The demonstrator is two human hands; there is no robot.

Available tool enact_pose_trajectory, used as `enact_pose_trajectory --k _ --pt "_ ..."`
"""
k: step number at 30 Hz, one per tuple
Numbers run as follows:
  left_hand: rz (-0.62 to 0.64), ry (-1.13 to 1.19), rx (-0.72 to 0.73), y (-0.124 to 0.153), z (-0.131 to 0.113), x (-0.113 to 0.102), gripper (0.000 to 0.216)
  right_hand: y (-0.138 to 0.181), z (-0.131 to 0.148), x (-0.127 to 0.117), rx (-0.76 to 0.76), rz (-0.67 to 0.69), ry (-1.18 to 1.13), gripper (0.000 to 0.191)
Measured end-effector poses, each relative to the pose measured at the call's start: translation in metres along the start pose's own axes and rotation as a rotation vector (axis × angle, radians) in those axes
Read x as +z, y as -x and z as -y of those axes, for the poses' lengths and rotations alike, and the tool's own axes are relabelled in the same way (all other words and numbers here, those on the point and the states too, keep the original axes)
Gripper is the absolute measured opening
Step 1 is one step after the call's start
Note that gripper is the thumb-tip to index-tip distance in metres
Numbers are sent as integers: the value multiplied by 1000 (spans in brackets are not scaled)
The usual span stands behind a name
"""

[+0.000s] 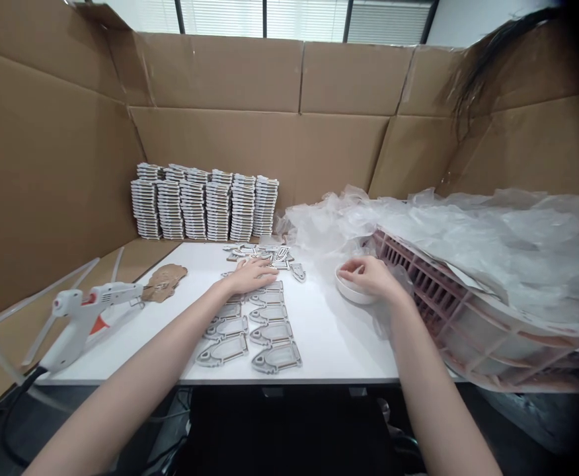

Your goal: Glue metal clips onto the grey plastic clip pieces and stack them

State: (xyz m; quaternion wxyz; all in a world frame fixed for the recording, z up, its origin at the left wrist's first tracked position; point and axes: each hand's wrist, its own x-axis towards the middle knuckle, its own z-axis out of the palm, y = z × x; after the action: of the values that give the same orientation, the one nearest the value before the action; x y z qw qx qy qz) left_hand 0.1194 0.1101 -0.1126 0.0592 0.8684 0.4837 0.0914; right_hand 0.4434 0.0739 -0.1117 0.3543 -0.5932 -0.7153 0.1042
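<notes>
My left hand (251, 275) lies palm down over the far end of two columns of flat grey fish-shaped pieces (272, 334), its fingers stretched out. Just beyond its fingertips is a loose heap of similar flat pieces (282, 253). At the right, my right hand (373, 274) dips into a small round white bowl (351, 294), thumb and fingertips pinched together. Whatever is between those fingertips, if anything, is too small to make out, and the hand hides part of the bowl's inside.
A white hot glue gun (78, 314) rests at the left, its nozzle by a brown scrap (165, 283). Tall stacks of pieces (193, 205) stand at the back. A pink plastic crate (418, 291) and clear plastic bags (492, 231) fill the right. Cardboard walls (230, 76) surround the table.
</notes>
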Motion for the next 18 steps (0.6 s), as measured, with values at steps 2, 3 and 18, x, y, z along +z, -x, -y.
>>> enact_pose_trajectory --k 2,3,18 --pt "-14 -29 15 0 1 0 48 2 -4 -1 31 109 9 6" --pt "-28 -44 24 -1 1 -1 46 3 -4 -1 38 140 7 6" --pt "-413 83 43 -2 3 -9 25 -5 -16 5 55 -47 50 9"
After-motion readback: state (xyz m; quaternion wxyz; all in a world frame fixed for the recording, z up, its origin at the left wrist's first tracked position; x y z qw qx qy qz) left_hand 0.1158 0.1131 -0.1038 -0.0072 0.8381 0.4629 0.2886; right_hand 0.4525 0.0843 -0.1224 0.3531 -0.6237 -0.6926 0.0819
